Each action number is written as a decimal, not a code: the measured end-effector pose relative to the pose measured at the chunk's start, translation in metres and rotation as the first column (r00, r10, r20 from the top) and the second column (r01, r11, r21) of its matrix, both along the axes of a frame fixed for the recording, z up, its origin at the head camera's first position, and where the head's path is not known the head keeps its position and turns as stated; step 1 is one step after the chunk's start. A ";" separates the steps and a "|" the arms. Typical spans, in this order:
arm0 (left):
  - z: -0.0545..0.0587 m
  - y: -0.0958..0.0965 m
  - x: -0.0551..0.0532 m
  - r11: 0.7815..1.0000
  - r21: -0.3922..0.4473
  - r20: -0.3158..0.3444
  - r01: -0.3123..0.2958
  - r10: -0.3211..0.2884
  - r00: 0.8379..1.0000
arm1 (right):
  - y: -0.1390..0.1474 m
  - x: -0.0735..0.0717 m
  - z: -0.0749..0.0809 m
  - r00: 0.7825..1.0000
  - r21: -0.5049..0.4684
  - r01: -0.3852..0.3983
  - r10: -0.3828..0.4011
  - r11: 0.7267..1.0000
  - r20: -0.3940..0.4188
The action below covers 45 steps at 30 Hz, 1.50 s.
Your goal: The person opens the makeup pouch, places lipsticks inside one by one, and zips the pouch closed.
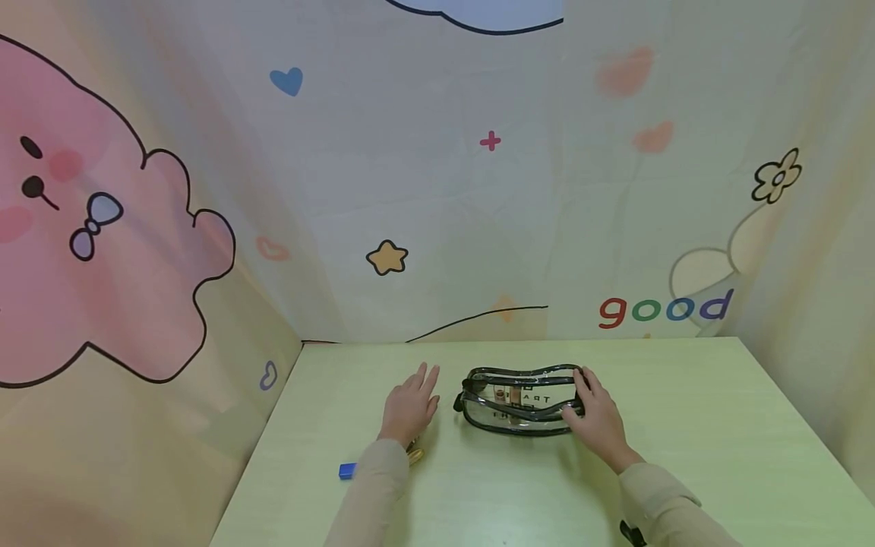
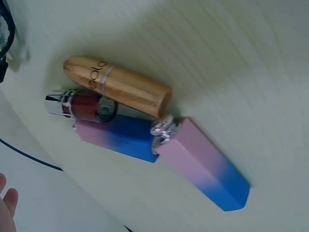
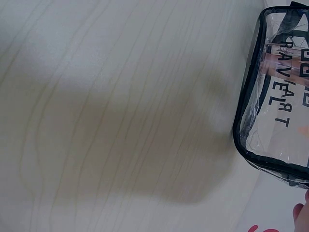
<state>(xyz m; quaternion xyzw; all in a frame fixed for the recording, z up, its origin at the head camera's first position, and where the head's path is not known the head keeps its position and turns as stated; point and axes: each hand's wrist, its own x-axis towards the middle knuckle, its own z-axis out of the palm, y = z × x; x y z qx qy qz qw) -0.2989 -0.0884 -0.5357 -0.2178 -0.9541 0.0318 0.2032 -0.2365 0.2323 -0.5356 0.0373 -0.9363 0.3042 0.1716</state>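
A clear zip pouch with black trim and TRAVEL lettering lies on the table with small cosmetics inside. My right hand grips its right end, thumb at the front edge and fingers over the back. Left of the pouch, my left hand reaches forward with fingers extended, holding nothing. Below that wrist lies a small group of cosmetics: a wooden bullet-shaped lipstick, a small reddish tube with a silver cap, and two pink-and-blue lipstick tubes, one long and one partly covered.
The pale wood-grain table ends at a printed cloth backdrop behind and at the sides. A dark object shows at the right sleeve.
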 end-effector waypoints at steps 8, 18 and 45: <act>-0.011 -0.018 0.004 0.999 0.012 0.129 -0.051 0.049 0.991 | 0.000 -0.001 0.000 1.000 0.002 -0.001 0.001 1.000 0.008; -0.023 -0.044 0.014 0.997 0.022 0.206 -0.071 0.065 0.976 | -0.001 -0.002 0.002 1.000 0.007 0.003 -0.003 1.000 0.007; -0.048 -0.077 0.030 0.997 0.046 0.299 -0.068 0.051 0.953 | 0.001 0.000 0.000 1.000 0.002 -0.003 0.003 1.000 0.020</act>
